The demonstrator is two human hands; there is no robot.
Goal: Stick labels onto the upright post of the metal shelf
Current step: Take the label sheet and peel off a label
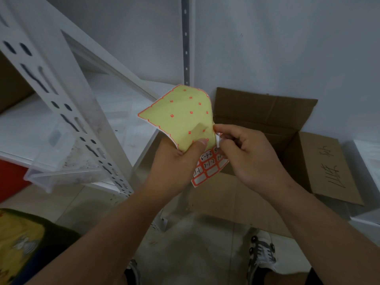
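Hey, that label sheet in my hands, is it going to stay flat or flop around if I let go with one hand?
Probably flops: the label sheet already curls over the left hand, so it looks thin and limp. It seems very light, held by a thumb pinch. The right hand pinches its edge, so a tug might crease it.

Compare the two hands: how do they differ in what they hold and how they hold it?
The left hand grips the label sheet from below, thumb pressed flat on its yellow backing; the right hand pinches only a small white label at the sheet's edge with its fingers. The left hand keeps the sheet steady, while the right hand seems to be peeling. Both are bare and meet at the same sheet, above the open cardboard box.
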